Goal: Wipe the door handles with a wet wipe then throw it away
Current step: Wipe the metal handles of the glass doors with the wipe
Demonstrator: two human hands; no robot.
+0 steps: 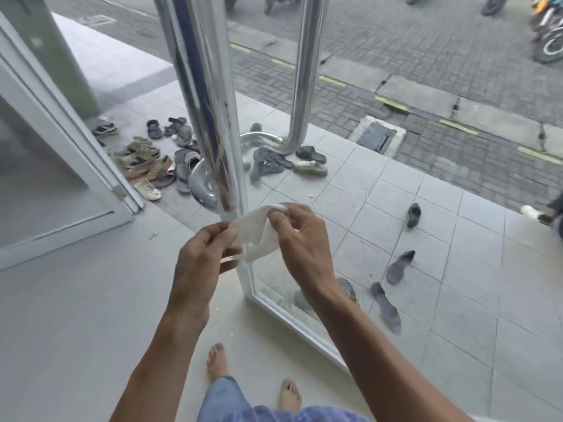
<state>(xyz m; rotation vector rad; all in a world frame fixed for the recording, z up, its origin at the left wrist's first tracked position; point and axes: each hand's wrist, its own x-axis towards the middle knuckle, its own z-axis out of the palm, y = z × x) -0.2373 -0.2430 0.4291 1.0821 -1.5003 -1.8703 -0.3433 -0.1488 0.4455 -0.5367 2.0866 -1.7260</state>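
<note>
From the head camera I look down at a thin, limp white wet wipe [254, 236], crumpled into soft folds and stretched between both hands just below the door handle. My left hand [202, 257] pinches the wipe's lower left edge with curled fingers; my right hand [300, 239] pinches its upper end between thumb and forefinger, the other fingers bent. The wipe hangs clear of the metal, not touching it.

Directly above the wipe stands the near polished chrome tubular door handle [204, 95], a thick round bar with a mirror finish that curves at its foot into a rounded elbow. Behind the glass, to the right of that handle, a second chrome tube handle [304, 71] runs down and bends in the same way. Both are mounted on a clear glass door with a white frame [292, 315], whose lower corner sits just below my hands.

Past the handle, a heap of worn sandals and slippers [152, 156] lies on pale square tiles [380, 208]. A few dark single slippers [399, 266] lie to the right. Below the wipe are my bare feet [217, 360] on smooth grey floor [76, 315].
</note>
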